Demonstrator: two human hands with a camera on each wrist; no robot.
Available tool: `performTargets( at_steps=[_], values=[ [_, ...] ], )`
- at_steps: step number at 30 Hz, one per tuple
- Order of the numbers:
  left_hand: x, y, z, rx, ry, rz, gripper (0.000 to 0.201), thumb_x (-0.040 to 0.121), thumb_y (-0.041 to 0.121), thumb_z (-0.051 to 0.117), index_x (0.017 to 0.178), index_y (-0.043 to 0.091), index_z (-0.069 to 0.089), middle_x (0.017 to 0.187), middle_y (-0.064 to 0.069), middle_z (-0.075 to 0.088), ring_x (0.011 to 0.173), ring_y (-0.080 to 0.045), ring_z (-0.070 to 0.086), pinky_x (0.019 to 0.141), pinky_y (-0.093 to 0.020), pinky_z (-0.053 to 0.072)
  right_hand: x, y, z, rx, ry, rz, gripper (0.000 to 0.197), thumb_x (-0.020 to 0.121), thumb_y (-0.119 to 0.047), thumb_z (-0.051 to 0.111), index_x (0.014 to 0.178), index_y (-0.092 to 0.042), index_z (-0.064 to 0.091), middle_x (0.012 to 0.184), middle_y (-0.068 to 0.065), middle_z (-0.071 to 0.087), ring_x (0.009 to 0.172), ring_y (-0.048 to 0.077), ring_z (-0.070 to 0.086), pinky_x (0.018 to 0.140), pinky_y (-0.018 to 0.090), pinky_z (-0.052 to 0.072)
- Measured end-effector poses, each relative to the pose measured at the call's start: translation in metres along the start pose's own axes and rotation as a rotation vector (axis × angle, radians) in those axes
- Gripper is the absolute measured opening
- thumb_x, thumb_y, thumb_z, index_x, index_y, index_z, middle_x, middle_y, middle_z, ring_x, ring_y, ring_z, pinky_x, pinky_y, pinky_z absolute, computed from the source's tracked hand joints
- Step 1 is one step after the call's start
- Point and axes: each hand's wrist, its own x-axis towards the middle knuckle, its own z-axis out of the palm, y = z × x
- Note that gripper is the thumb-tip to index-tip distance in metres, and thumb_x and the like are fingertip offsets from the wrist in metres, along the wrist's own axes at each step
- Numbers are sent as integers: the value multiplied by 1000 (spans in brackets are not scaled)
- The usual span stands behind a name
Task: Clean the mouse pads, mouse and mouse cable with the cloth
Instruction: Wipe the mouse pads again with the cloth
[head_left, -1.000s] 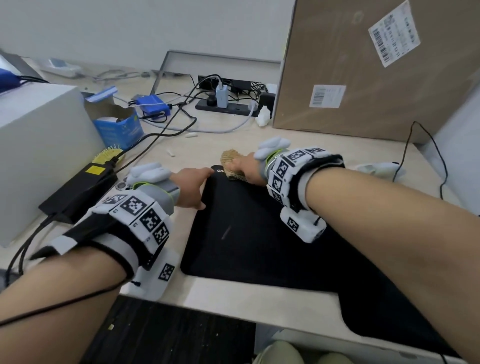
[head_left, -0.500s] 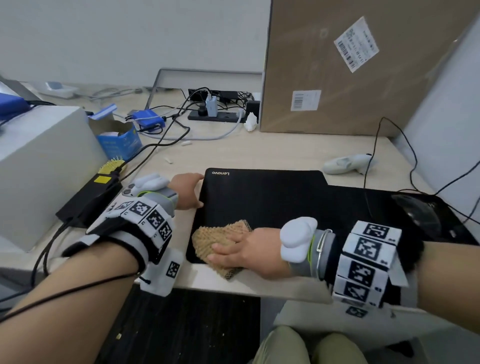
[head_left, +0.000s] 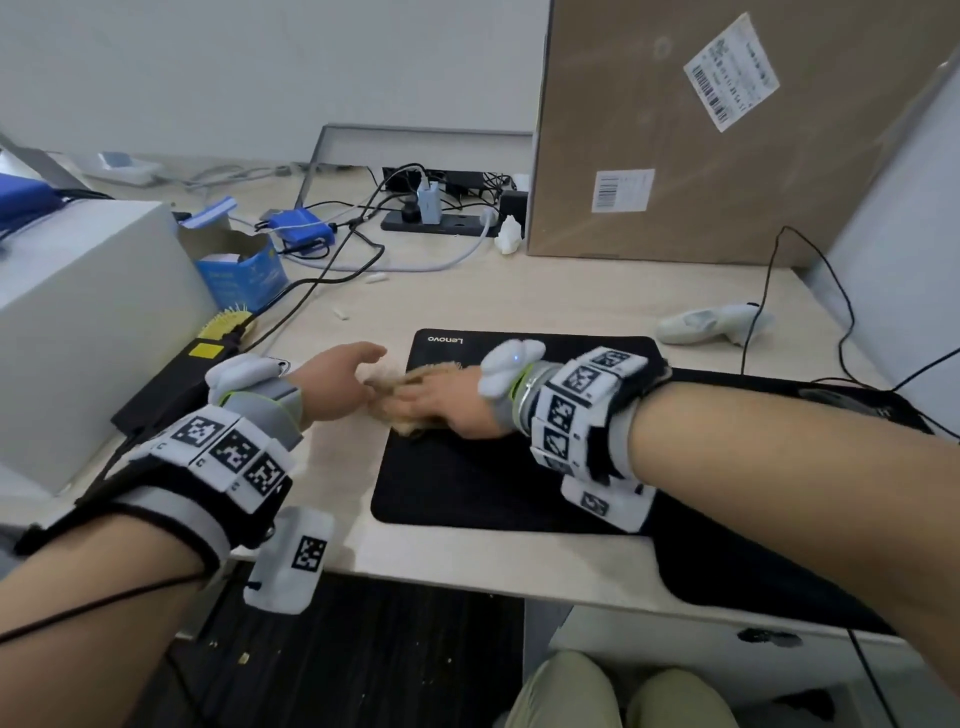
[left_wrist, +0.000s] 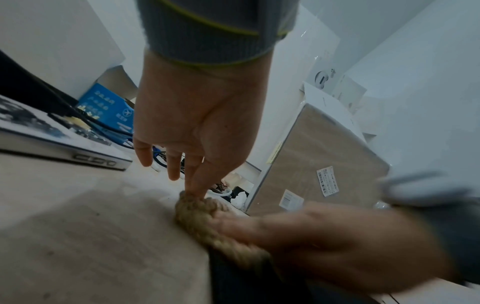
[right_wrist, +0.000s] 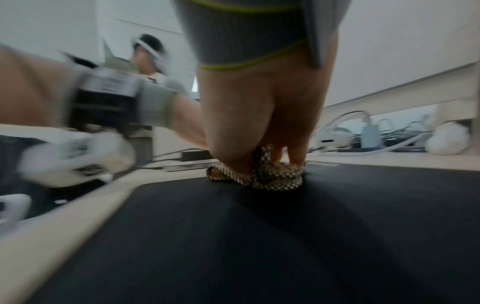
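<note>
Sweeping up from the pad's near edge half a second ago, the right hand (head_left: 447, 405) now presses the bunched cloth (right_wrist: 255, 172) onto the mouse pad (head_left: 498, 467) left edge, mid-frame; left hand (head_left: 337, 387) spread, fingertips steadying the tabletop (head_left: 519, 296) beside it. Wiping continues.

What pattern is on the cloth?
The cloth has a tan-and-dark checkered weave, clearest in the right wrist view.

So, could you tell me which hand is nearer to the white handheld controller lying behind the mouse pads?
Right. The right hand presses the cloth on the Lenovo mouse pad, nearer the controller; the left hand is off the pad's left edge.
</note>
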Motion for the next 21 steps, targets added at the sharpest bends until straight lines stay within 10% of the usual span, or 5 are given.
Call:
performTargets(
  at_steps=[11,17,21],
  values=[
    [6,22,7,-358,-150,-214,49,90,3,57,136,4,41,111,-12,58,93,-27,61,94,-40,53,50,86,13,343,142,387,54,98,-6,35,150,-14,23,159,9,14,146,28,16,119,37,11],
    [5,26,8,-355,-179,-177,20,88,-4,52,107,0,57,102,-18,59,94,-29,60,97,-40,50,4,31,11,258,101,264,56,100,-4,24,152,-14,6,161,5,3,148,20,7,117,29,4],
    [-2,30,9,-429,-202,-197,20,84,-13,49,77,2,61,79,-11,58,75,-20,54,63,-23,50,-31,-9,22,147,133,101,66,96,2,31,152,-20,6,161,-3,-3,147,13,1,104,15,0]
  ],
)
